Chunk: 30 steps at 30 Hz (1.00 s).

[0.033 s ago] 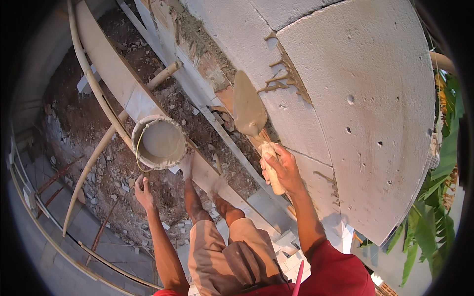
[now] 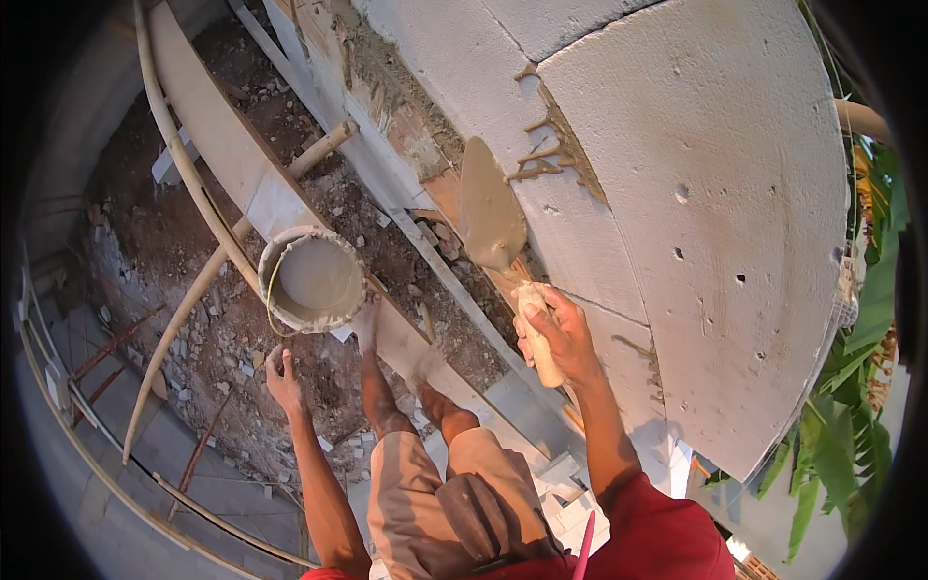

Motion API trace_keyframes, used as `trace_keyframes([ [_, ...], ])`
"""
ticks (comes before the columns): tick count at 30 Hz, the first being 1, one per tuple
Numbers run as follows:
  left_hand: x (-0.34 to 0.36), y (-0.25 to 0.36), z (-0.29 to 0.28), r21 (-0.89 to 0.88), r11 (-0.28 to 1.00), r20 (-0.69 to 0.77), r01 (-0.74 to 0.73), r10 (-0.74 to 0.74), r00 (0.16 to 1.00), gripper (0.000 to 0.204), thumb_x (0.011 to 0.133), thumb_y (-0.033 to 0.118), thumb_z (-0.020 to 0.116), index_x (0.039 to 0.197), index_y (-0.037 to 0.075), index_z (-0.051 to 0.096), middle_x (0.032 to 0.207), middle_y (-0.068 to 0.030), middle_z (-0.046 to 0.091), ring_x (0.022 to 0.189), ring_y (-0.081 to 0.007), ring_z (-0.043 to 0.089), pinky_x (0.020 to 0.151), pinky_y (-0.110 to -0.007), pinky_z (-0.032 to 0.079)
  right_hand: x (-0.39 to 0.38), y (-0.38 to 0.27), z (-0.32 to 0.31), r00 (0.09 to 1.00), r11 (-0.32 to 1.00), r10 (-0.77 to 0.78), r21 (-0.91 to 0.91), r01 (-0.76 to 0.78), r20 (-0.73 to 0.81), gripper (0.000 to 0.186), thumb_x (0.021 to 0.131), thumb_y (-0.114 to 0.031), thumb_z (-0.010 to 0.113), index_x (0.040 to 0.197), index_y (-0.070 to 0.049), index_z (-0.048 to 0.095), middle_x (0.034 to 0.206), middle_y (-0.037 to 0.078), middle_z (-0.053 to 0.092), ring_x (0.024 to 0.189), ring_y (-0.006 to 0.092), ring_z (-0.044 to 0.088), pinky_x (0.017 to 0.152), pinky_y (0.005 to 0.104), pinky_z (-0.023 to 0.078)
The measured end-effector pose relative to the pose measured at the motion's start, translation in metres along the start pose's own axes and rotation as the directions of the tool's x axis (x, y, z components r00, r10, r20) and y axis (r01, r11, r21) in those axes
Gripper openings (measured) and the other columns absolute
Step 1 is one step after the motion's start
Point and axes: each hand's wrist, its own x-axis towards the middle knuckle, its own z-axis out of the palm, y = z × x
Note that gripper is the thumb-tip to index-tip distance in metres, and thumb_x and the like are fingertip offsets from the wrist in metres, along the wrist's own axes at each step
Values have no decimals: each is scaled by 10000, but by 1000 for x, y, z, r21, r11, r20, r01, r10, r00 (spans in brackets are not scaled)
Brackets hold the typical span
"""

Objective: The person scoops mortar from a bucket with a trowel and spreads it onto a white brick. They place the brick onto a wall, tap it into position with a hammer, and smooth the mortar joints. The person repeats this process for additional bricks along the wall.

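The trowel [image 2: 491,205] is in the air, its coated blade overlapping, in this view, the left edge of the pale block wall [image 2: 725,174]. Its long axis slants, the tip pointing away from the person and slightly left, the handle's butt back toward the body. The right hand [image 2: 558,338] has its grip closed round the wooden handle. To work well, I'd hold the blade face level so mortar stays on, and press it firmly along the smeared joint [image 2: 572,145]. The left hand's [image 2: 283,380] grip is loosely half-open, seemingly empty, just below the bucket [image 2: 319,324], which sits across the plank's [image 2: 208,106] edges.
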Motion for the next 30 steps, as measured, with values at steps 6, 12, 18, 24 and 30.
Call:
trace_keyframes([
  [6, -22, -2, -5, -58, 997, 88, -57, 62, 994, 499, 979, 423, 674, 1295, 37, 651, 1250, -132, 670, 1153, -250, 628, 990, -382, 480, -68, -44, -22, 994, 994, -106, 37, 107, -25, 468, 962, -323, 682, 1256, 26, 577, 783, 87, 619, 565, 124, 587, 479, 267, 485],
  [12, -37, 5, -4, -77, 996, 73, -46, 52, 996, 428, 986, 361, 672, 1249, 23, 673, 1185, -117, 696, 1103, -230, 645, 971, -361, 488, -122, -45, -49, 974, 976, -215, -52, 211, -75, 591, 899, -406, 735, 1252, 46, 588, 782, 93, 621, 575, 150, 595, 504, 281, 487],
  [18, -54, 6, -1, -67, 998, 85, 14, -9, 996, 404, 985, 332, 684, 1239, 19, 676, 1138, -95, 705, 1069, -223, 655, 936, -342, 499, -91, -51, -24, 970, 969, -239, -64, 240, 35, 538, 916, -341, 730, 1245, 57, 575, 762, 88, 615, 575, 131, 587, 501, 269, 487],
  [24, -57, 3, 1, -167, 984, 246, 68, -25, 969, 491, 1001, 342, 666, 1321, -25, 604, 1203, -131, 667, 1067, -236, 656, 957, -356, 511, -17, -34, -25, 910, 925, -376, 10, 381, 175, 516, 904, -356, 771, 1214, 25, 614, 723, 19, 609, 543, 90, 577, 483, 260, 481],
  [30, -52, -14, -3, -81, 991, 341, 103, -69, 937, 513, 994, 375, 673, 1347, 11, 592, 1244, -126, 660, 1058, -246, 662, 863, -359, 513, -120, 41, -92, 934, 927, -353, -109, 358, 60, 525, 901, -336, 772, 1294, -28, 611, 889, 56, 650, 608, 128, 634, 581, 291, 512],
])
